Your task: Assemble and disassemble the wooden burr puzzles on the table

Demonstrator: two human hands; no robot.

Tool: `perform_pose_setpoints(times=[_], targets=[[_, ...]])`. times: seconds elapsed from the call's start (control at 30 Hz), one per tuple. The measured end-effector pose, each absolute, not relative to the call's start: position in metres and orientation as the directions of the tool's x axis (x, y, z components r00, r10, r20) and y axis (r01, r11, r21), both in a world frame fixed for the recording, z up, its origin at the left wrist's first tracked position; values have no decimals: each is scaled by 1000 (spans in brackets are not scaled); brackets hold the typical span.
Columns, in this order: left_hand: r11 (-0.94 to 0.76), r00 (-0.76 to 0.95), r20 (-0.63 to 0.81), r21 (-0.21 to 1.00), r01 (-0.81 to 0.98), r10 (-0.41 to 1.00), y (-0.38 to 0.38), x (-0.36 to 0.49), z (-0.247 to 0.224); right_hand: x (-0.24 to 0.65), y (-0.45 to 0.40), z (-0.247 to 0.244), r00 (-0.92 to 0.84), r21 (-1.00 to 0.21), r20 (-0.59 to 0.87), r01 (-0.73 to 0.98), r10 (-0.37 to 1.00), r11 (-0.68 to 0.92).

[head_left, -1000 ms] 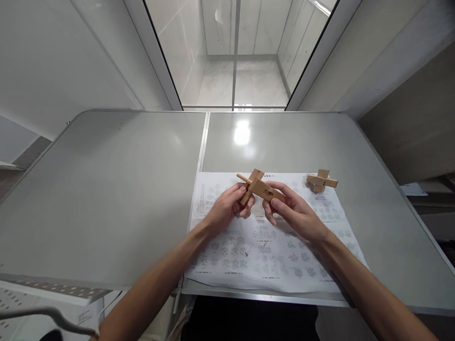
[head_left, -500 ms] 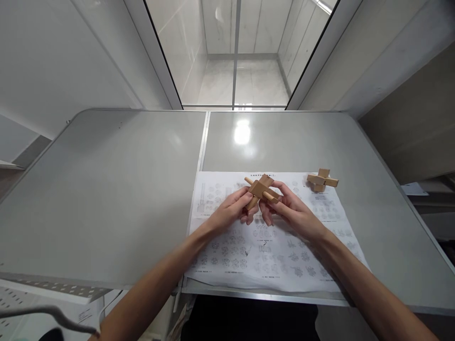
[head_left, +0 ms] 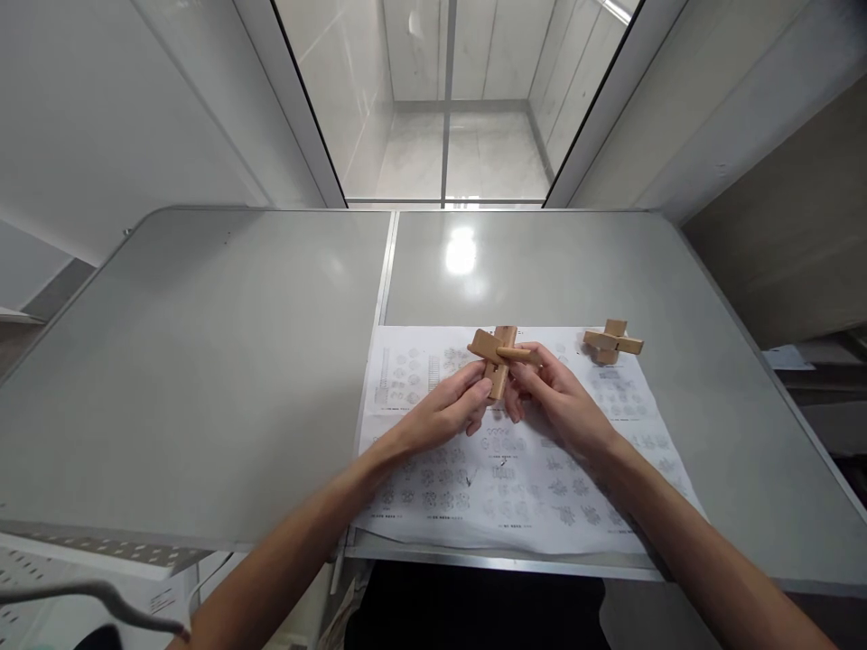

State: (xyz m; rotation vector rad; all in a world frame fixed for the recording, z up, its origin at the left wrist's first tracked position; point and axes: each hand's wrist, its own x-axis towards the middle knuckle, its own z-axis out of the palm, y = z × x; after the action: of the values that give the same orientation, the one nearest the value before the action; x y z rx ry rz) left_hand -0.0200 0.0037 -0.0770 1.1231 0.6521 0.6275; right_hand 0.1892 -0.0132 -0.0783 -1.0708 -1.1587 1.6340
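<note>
Both hands hold one wooden burr puzzle (head_left: 486, 345), made of interlocking bars, just above a printed sheet. My left hand (head_left: 457, 402) pinches the lower end of its upright bar with thumb and fingers. On the other side, my right hand (head_left: 552, 388) grips the end of a bar that points right. My fingers hide part of the puzzle's underside. A second wooden burr puzzle (head_left: 612, 341) rests by the sheet's upper right corner, apart from both hands.
The white paper sheet (head_left: 433, 492) carries rows of small line diagrams and lies over the front of the grey folding table (head_left: 271, 361). A metal seam (head_left: 387, 271) divides the tabletop. Behind the table stands a glass-paned frame (head_left: 447, 135). A grey cable (head_left: 101, 591) is at lower left.
The held puzzle has been turned, so one bar now stands nearly upright and another points right. My left hand has shifted to the lower bar end. The second puzzle stays put.
</note>
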Motion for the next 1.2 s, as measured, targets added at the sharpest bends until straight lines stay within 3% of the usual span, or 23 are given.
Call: perform_pose_setpoints(times=[0.4, 0.73, 0.87, 1.07, 1.2], targets=[[500, 612, -220, 799, -334, 760, 9, -21, -82, 193, -12, -85, -375, -932, -169, -240, 912, -271], [500, 512, -264, 767, -402, 818, 17, -19, -80, 188, -13, -83, -439, -892, -200, -289, 876, -349], [492, 486, -274, 771, -404, 830, 18, -20, -81, 191, -8, -80, -310, -856, -260, -365, 915, -367], [500, 465, -301, 769, -398, 832, 17, -22, -78, 203, 2, -84, 34, -833, -248, -518, 968, -195], [500, 466, -303, 775, -388, 831, 18, -23, -77, 208, 4, -87, 110, -811, -268, -562, 957, -162]])
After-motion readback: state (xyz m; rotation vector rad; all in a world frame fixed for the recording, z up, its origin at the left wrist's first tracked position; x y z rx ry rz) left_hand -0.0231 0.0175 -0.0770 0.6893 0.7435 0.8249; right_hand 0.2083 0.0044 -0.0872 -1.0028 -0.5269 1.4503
